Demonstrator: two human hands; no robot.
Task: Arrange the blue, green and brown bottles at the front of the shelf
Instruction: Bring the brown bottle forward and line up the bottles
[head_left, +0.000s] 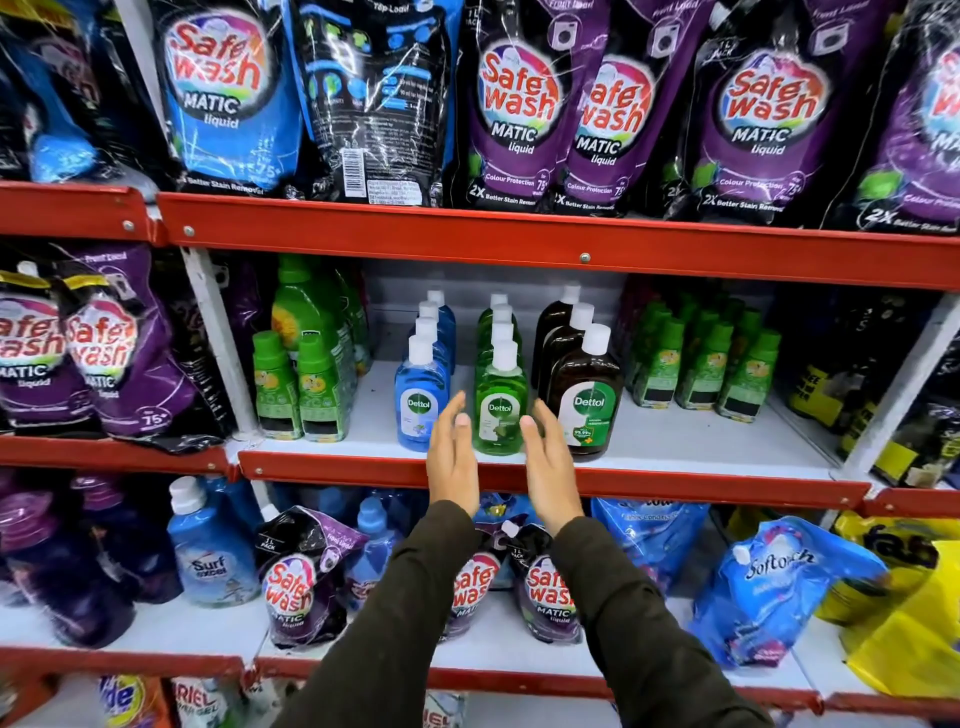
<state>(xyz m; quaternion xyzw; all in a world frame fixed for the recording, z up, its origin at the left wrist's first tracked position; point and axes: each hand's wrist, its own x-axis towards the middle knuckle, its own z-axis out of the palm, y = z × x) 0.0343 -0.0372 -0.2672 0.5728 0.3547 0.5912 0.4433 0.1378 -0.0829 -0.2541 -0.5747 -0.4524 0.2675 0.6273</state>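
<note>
Three rows of Dettol bottles with white caps stand on the middle shelf. The front blue bottle is on the left, the front green bottle in the middle, the front brown bottle on the right, each with several more behind it. My left hand is open between the blue and green bottles. My right hand is open between the green and brown bottles. Both palms face the green bottle from either side, close to it; I cannot tell if they touch it.
Small green bottles stand left of the rows and more green bottles stand to the right. The red shelf lip runs under my hands. Detergent pouches fill the shelf above, pouches and bottles the shelf below.
</note>
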